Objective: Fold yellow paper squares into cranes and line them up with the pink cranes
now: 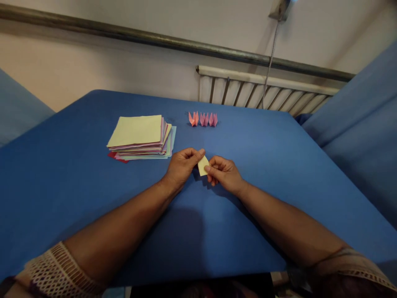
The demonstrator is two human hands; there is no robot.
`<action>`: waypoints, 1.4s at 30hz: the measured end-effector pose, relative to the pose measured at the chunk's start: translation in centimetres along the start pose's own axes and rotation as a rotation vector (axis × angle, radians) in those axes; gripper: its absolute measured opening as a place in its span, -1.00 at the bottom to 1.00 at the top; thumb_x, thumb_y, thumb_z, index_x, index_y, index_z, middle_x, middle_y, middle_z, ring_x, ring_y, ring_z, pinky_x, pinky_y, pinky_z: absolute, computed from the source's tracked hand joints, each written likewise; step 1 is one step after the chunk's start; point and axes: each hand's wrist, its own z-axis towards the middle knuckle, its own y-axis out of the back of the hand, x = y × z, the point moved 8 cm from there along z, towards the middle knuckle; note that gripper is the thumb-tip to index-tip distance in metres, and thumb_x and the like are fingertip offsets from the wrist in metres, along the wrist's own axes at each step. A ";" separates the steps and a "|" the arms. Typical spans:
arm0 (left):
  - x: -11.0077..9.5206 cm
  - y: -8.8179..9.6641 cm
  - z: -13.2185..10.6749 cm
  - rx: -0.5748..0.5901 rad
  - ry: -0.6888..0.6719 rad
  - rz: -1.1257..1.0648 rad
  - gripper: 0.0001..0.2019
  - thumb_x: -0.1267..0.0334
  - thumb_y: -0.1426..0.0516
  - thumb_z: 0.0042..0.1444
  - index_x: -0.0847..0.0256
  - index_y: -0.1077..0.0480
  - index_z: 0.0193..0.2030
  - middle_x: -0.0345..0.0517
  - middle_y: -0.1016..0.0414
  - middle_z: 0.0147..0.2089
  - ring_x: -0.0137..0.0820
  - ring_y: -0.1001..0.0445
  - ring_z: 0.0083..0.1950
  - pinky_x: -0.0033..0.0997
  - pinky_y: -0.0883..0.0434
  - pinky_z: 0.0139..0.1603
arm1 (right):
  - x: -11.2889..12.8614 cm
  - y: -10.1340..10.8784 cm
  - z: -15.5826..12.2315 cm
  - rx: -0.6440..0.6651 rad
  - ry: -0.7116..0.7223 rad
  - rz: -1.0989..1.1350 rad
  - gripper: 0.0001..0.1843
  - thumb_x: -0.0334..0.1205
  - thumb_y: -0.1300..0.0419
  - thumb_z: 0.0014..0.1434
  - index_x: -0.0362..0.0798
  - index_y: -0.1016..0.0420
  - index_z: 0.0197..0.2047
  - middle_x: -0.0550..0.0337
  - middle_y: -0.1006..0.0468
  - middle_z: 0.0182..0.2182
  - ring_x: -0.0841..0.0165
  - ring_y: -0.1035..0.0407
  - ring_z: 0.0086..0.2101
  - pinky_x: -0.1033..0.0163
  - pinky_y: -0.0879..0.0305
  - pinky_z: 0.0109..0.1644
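Pinching a yellow slip (202,167) from either side, the left hand (182,165) and right hand (228,174) hold it up over the counter (263,219), off the near right corner of the stack (136,129), likely to control its small edges. Three folds (204,120) stand right of the stack, seemingly set back to leave room.

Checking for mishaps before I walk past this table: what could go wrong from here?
First, the small yellow piece is pinched between the left hand and the right hand; an uneven pull might crease or tear it. Second, the stack of sheets has ragged edges and lies close to the left hand, so a bump could make it slide. Third, the three small folded pieces stand beyond the hands, and a nudge might tip them.
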 end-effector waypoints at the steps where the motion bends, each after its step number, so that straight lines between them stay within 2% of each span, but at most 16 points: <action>1: 0.1 -0.1 0.1 0.012 0.006 -0.014 -0.58 -0.11 -0.28 -0.01 0.24 -0.39 -0.53 -0.23 -0.40 -0.54 -0.50 -0.32 -0.51 -0.46 -0.30 -0.44 | 0.0 0.1 0.0 -0.013 0.004 0.002 -0.59 0.14 -0.33 -0.01 -0.02 -0.35 -0.47 0.40 -0.44 -0.70 0.53 -0.25 -0.73 0.41 -0.16 -0.65; 4: 0.1 -0.3 0.1 0.041 0.003 -0.063 -0.57 -0.16 -0.25 0.00 0.23 -0.44 -0.41 -0.20 -0.45 -0.47 -0.47 -0.39 -0.45 -0.45 -0.35 -0.38 | 0.2 0.6 0.2 -0.049 0.029 -0.009 -0.59 0.14 -0.32 0.01 -0.02 -0.35 -0.47 0.40 -0.44 -0.70 0.53 -0.24 -0.73 0.41 -0.15 -0.65; 6: -0.1 -0.3 0.0 0.043 -0.013 -0.054 -0.61 -0.07 -0.34 -0.10 0.23 -0.45 -0.37 -0.24 -0.46 -0.44 -0.49 -0.39 -0.43 -0.48 -0.35 -0.37 | 0.3 0.8 0.2 -0.055 0.041 -0.024 -0.61 0.12 -0.31 0.03 -0.01 -0.35 -0.47 0.39 -0.44 -0.70 0.53 -0.25 -0.72 0.40 -0.15 -0.65; 8: -0.3 -0.3 -0.1 0.034 -0.021 -0.025 -0.65 0.02 -0.39 -0.17 0.24 -0.44 -0.42 -0.26 -0.44 -0.46 -0.51 -0.36 -0.45 -0.49 -0.33 -0.37 | 0.3 0.8 0.2 -0.048 0.048 -0.030 -0.62 0.10 -0.31 0.04 -0.01 -0.35 -0.48 0.39 -0.44 -0.69 0.53 -0.25 -0.71 0.40 -0.17 -0.64; 11: -0.3 -0.3 -0.1 0.021 -0.009 -0.034 -0.63 -0.06 -0.29 -0.01 0.25 -0.44 -0.47 -0.22 -0.43 -0.49 -0.50 -0.36 -0.46 -0.47 -0.34 -0.37 | 0.3 0.6 0.1 -0.045 0.057 -0.027 -0.63 0.09 -0.32 0.03 -0.01 -0.36 -0.47 0.39 -0.43 -0.69 0.53 -0.24 -0.71 0.39 -0.19 -0.63; 14: 0.1 -0.7 -0.2 0.059 0.027 -0.094 -0.57 -0.16 -0.21 0.06 0.25 -0.45 -0.37 -0.18 -0.46 -0.45 -0.47 -0.40 -0.45 -0.44 -0.38 -0.36 | 0.5 1.0 0.2 -0.101 0.077 -0.003 -0.63 0.10 -0.32 0.03 -0.01 -0.36 -0.47 0.38 -0.44 -0.69 0.54 -0.23 -0.71 0.39 -0.18 -0.63; 16: 0.5 -1.2 -0.3 0.105 0.062 -0.072 -0.59 -0.10 -0.30 -0.03 0.25 -0.44 -0.34 -0.19 -0.47 -0.44 -0.47 -0.42 -0.44 -0.45 -0.38 -0.36 | 0.7 1.4 0.2 -0.152 0.094 0.030 -0.61 0.11 -0.33 0.02 -0.02 -0.36 -0.47 0.39 -0.44 -0.68 0.55 -0.23 -0.71 0.40 -0.17 -0.63; 19: 0.7 -1.5 -0.5 0.137 0.068 -0.026 -0.63 0.04 -0.39 -0.15 0.25 -0.39 -0.41 -0.24 -0.45 -0.50 -0.51 -0.41 -0.48 -0.49 -0.35 -0.38 | 0.8 1.7 0.3 -0.185 0.101 0.075 -0.59 0.13 -0.34 0.00 -0.02 -0.36 -0.46 0.38 -0.45 -0.68 0.54 -0.23 -0.71 0.39 -0.17 -0.63; 22: 0.9 -1.4 -0.4 0.123 0.060 -0.049 -0.65 0.02 -0.36 -0.09 0.26 -0.40 -0.43 -0.23 -0.46 -0.52 -0.52 -0.41 -0.49 -0.48 -0.37 -0.37 | 0.7 1.8 0.3 -0.181 0.089 0.098 -0.60 0.12 -0.35 0.00 -0.02 -0.36 -0.44 0.38 -0.47 -0.66 0.53 -0.25 -0.71 0.39 -0.17 -0.63; 26: 1.5 -1.4 -0.3 0.123 0.114 -0.092 -0.62 -0.06 -0.28 0.01 0.28 -0.44 -0.35 -0.15 -0.50 -0.47 -0.44 -0.49 -0.42 -0.42 -0.43 -0.33 | 0.4 2.1 0.4 -0.191 0.086 0.102 -0.61 0.11 -0.35 0.02 -0.02 -0.36 -0.44 0.38 -0.47 -0.66 0.54 -0.25 -0.70 0.40 -0.15 -0.63; 30: 1.2 -1.6 -0.5 0.138 0.113 -0.121 -0.65 0.10 -0.39 -0.11 0.29 -0.44 -0.32 -0.21 -0.51 -0.45 -0.51 -0.48 -0.42 -0.50 -0.42 -0.31 | 0.4 2.4 0.6 -0.217 0.108 0.106 -0.59 0.12 -0.36 -0.01 -0.03 -0.35 -0.44 0.40 -0.45 -0.68 0.55 -0.24 -0.71 0.41 -0.16 -0.64; 32: 1.3 -1.6 -0.5 0.159 0.139 -0.161 -0.66 0.19 -0.42 -0.16 0.30 -0.42 -0.34 -0.22 -0.51 -0.45 -0.53 -0.47 -0.44 -0.53 -0.42 -0.32 | 0.5 2.2 0.5 -0.205 0.116 0.117 -0.60 0.11 -0.36 0.01 -0.03 -0.37 -0.42 0.39 -0.46 -0.66 0.54 -0.27 -0.69 0.40 -0.19 -0.61; 37: 2.1 -1.6 -0.5 0.246 0.304 -0.400 -0.70 0.30 -0.42 -0.14 0.29 -0.41 -0.34 -0.18 -0.52 -0.42 -0.50 -0.51 -0.38 -0.51 -0.47 -0.27 | 0.6 1.2 0.3 -0.105 0.116 0.215 -0.59 0.17 -0.22 0.16 -0.05 -0.44 -0.30 0.30 -0.53 -0.54 0.50 -0.39 -0.59 0.38 -0.25 -0.52; 42: 1.8 -2.1 -0.5 0.360 0.364 -0.528 -0.72 0.34 -0.42 -0.13 0.31 -0.41 -0.37 -0.20 -0.45 -0.47 -0.55 -0.43 -0.44 -0.55 -0.47 -0.33 | 0.9 0.6 -0.1 -0.067 0.136 0.270 -0.63 0.14 -0.24 0.16 -0.02 -0.42 -0.25 0.32 -0.55 -0.51 0.50 -0.41 -0.56 0.38 -0.26 -0.49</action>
